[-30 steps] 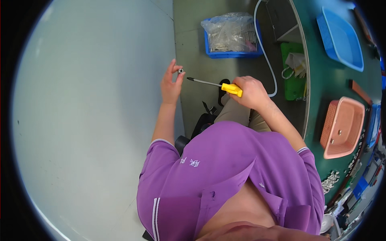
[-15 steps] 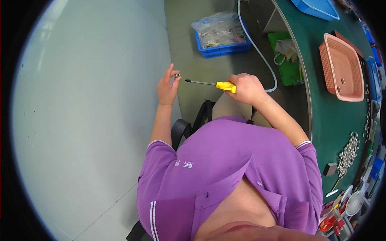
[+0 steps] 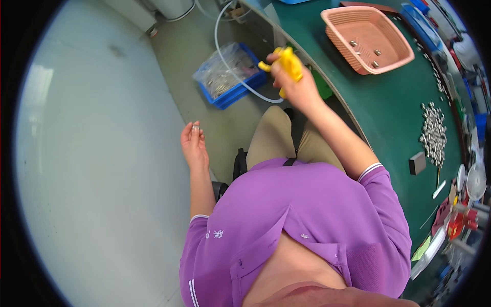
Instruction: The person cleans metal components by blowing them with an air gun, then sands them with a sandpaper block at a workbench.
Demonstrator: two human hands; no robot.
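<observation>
My left hand [image 3: 194, 146] is raised at the left over the floor, its thumb and fingers closed on a small silver metal part [image 3: 196, 127]. Only a bit of that part shows between the fingertips. Farther off, beside the bench edge, my right hand [image 3: 298, 87] grips a yellow air blow gun [image 3: 290, 63], smeared by motion. Its nozzle cannot be made out now. A pale hose [image 3: 255, 94] curves up to the lower end of the gun, below my palm.
A blue crate [image 3: 223, 96] with bagged metal pieces stands on the floor. On the green bench [image 3: 378, 115] sit a pink basket [image 3: 363, 64] holding a few metal parts, a heap of silver parts [image 3: 433, 135], a dark block [image 3: 417, 163] and a small white fan [image 3: 475, 181].
My right hand has swung the blow gun away from my left hand, toward the bench edge. My left hand has drawn lower with the metal part. The view has turned toward the bench.
</observation>
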